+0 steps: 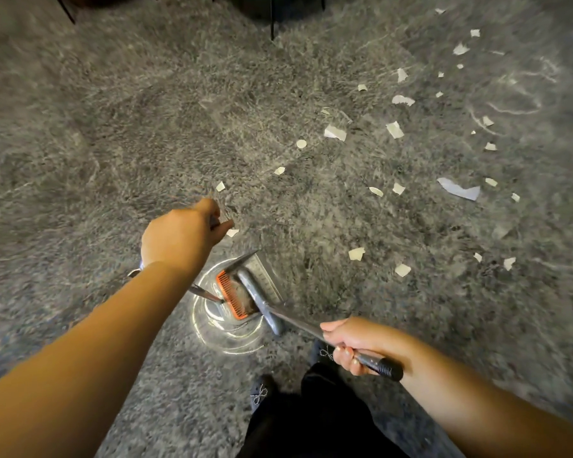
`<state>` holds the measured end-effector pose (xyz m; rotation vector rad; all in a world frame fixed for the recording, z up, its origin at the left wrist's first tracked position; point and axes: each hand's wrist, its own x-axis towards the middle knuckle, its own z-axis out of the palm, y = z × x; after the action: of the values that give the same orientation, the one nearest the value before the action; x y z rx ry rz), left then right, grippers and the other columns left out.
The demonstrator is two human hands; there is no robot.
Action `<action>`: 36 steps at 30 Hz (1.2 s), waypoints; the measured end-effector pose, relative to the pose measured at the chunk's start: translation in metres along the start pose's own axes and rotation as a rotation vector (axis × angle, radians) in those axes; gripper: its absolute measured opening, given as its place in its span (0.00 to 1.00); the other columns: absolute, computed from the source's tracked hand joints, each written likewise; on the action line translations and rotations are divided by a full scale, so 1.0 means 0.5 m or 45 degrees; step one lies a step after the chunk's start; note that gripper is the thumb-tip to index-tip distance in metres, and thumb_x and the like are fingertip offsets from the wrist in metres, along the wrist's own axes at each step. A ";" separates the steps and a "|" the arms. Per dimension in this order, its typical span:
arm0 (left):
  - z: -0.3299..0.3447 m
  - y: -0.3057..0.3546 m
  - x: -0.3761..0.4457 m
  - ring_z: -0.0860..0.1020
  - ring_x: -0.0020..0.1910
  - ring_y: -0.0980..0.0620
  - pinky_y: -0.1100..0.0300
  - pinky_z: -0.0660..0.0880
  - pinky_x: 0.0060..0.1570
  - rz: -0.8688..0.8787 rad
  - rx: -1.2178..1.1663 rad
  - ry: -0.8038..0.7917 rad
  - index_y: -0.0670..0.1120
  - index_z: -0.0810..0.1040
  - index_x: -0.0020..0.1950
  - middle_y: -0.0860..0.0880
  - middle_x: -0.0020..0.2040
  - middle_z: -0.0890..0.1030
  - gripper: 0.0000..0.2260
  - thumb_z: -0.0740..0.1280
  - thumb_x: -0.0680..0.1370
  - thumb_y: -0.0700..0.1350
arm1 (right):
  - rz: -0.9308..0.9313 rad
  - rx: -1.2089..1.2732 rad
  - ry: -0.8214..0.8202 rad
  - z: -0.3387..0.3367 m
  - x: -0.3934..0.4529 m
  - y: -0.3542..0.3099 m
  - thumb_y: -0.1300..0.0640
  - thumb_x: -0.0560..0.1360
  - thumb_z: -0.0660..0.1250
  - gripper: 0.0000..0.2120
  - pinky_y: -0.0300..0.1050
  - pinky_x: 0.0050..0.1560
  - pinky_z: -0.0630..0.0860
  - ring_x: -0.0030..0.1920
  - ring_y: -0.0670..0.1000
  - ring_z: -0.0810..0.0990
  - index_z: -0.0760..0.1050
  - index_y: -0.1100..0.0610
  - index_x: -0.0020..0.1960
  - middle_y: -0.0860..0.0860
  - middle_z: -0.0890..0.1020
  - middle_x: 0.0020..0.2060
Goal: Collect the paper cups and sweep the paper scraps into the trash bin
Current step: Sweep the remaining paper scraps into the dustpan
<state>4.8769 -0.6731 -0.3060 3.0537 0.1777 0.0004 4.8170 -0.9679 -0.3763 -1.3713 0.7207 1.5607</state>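
Note:
Several torn white paper scraps (458, 190) lie scattered over the grey carpet, mostly right of centre and toward the far right. One small scrap (232, 232) sits just beyond my left hand (182, 236), which grips a thin dark handle mostly hidden under the hand and forearm; a short piece of metal rod (205, 294) shows below the arm. My right hand (351, 345) grips the long metal handle of a grey dustpan (262, 282) with an orange comb edge (232, 297), standing on the carpet in front of my feet. No paper cups or trash bin are in view.
Dark furniture legs (272, 26) and a dark rounded base stand at the far top edge. My dark shoes (258, 395) are just behind the dustpan. A bright ring of glare surrounds the dustpan on the carpet (80, 143).

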 end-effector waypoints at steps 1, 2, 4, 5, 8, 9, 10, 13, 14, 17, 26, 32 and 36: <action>0.000 -0.013 -0.014 0.79 0.33 0.40 0.59 0.65 0.28 0.002 -0.009 0.018 0.49 0.75 0.48 0.46 0.36 0.82 0.15 0.67 0.75 0.60 | -0.014 -0.040 0.000 0.014 -0.006 0.005 0.58 0.83 0.52 0.21 0.31 0.19 0.58 0.19 0.42 0.62 0.58 0.46 0.74 0.49 0.63 0.27; 0.000 -0.028 -0.029 0.79 0.31 0.41 0.60 0.64 0.28 0.009 -0.019 0.042 0.49 0.76 0.48 0.47 0.35 0.82 0.15 0.68 0.75 0.60 | -0.029 -0.063 -0.001 0.026 -0.012 0.009 0.58 0.83 0.52 0.21 0.31 0.19 0.58 0.19 0.42 0.62 0.57 0.45 0.75 0.49 0.62 0.28; -0.002 -0.058 -0.058 0.79 0.31 0.42 0.62 0.62 0.28 0.008 -0.048 0.083 0.49 0.77 0.47 0.49 0.35 0.82 0.14 0.70 0.74 0.59 | -0.048 -0.044 -0.004 0.047 -0.024 0.017 0.58 0.83 0.52 0.22 0.31 0.19 0.58 0.20 0.42 0.61 0.57 0.45 0.75 0.49 0.62 0.27; -0.004 -0.073 -0.071 0.80 0.32 0.42 0.62 0.62 0.29 -0.005 -0.068 0.088 0.49 0.77 0.48 0.50 0.36 0.83 0.14 0.70 0.74 0.59 | -0.057 -0.020 -0.001 0.057 -0.031 0.020 0.58 0.83 0.53 0.22 0.31 0.19 0.58 0.20 0.42 0.61 0.58 0.45 0.75 0.49 0.62 0.27; -0.013 -0.113 -0.105 0.80 0.34 0.43 0.62 0.63 0.29 -0.029 -0.108 0.091 0.51 0.77 0.48 0.51 0.38 0.83 0.14 0.70 0.73 0.60 | -0.093 0.020 0.023 0.087 -0.049 0.030 0.58 0.83 0.52 0.22 0.32 0.18 0.59 0.20 0.42 0.62 0.58 0.45 0.75 0.49 0.64 0.25; -0.016 -0.123 -0.117 0.80 0.34 0.43 0.62 0.62 0.28 -0.032 -0.114 0.096 0.51 0.77 0.48 0.51 0.38 0.83 0.14 0.70 0.73 0.60 | -0.105 0.027 0.038 0.095 -0.054 0.035 0.58 0.83 0.52 0.22 0.32 0.18 0.60 0.20 0.42 0.62 0.58 0.45 0.75 0.49 0.64 0.25; -0.020 -0.132 -0.130 0.80 0.33 0.43 0.63 0.61 0.28 -0.038 -0.118 0.111 0.51 0.77 0.48 0.51 0.37 0.83 0.14 0.70 0.73 0.60 | -0.115 0.041 0.051 0.102 -0.060 0.040 0.58 0.83 0.52 0.22 0.32 0.18 0.60 0.20 0.42 0.62 0.58 0.45 0.75 0.49 0.64 0.25; -0.037 -0.156 -0.170 0.73 0.25 0.46 0.69 0.56 0.28 -0.081 -0.127 0.192 0.50 0.78 0.45 0.54 0.29 0.78 0.13 0.73 0.72 0.58 | -0.150 0.095 0.085 0.115 -0.077 0.057 0.59 0.83 0.53 0.21 0.32 0.18 0.60 0.20 0.43 0.62 0.60 0.46 0.74 0.49 0.65 0.24; -0.042 -0.163 -0.180 0.69 0.23 0.49 0.70 0.55 0.28 -0.101 -0.126 0.206 0.50 0.78 0.44 0.56 0.27 0.73 0.12 0.73 0.72 0.58 | -0.159 0.111 0.091 0.115 -0.082 0.061 0.59 0.83 0.53 0.21 0.32 0.18 0.60 0.20 0.43 0.62 0.60 0.46 0.74 0.49 0.65 0.24; -0.058 -0.203 -0.217 0.72 0.25 0.47 0.68 0.56 0.28 -0.131 -0.130 0.199 0.50 0.78 0.45 0.54 0.28 0.76 0.13 0.72 0.72 0.58 | -0.195 0.151 0.102 0.128 -0.090 0.069 0.59 0.82 0.54 0.21 0.33 0.17 0.61 0.20 0.43 0.63 0.61 0.47 0.73 0.49 0.66 0.24; -0.086 -0.294 -0.292 0.80 0.32 0.43 0.63 0.64 0.28 -0.126 -0.096 0.178 0.50 0.78 0.46 0.51 0.35 0.82 0.14 0.71 0.72 0.60 | -0.215 0.177 0.137 0.167 -0.063 0.059 0.58 0.82 0.55 0.19 0.33 0.17 0.63 0.20 0.43 0.64 0.62 0.47 0.72 0.49 0.67 0.23; -0.085 -0.339 -0.323 0.78 0.27 0.43 0.66 0.61 0.26 -0.085 -0.012 0.159 0.49 0.78 0.45 0.48 0.31 0.81 0.14 0.73 0.71 0.58 | -0.181 0.162 0.202 0.200 -0.035 0.047 0.59 0.83 0.53 0.20 0.32 0.16 0.61 0.18 0.42 0.63 0.61 0.48 0.74 0.49 0.66 0.22; -0.072 -0.362 -0.338 0.80 0.30 0.45 0.66 0.60 0.26 -0.104 -0.004 0.115 0.50 0.78 0.47 0.51 0.33 0.82 0.14 0.72 0.72 0.59 | -0.142 0.110 0.246 0.218 -0.007 0.036 0.59 0.83 0.52 0.19 0.31 0.17 0.61 0.18 0.42 0.63 0.61 0.48 0.73 0.50 0.65 0.26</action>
<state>4.6877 -0.5106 -0.2841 3.0428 0.3083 0.1339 4.7529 -0.8809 -0.3521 -1.4852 0.8044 1.3084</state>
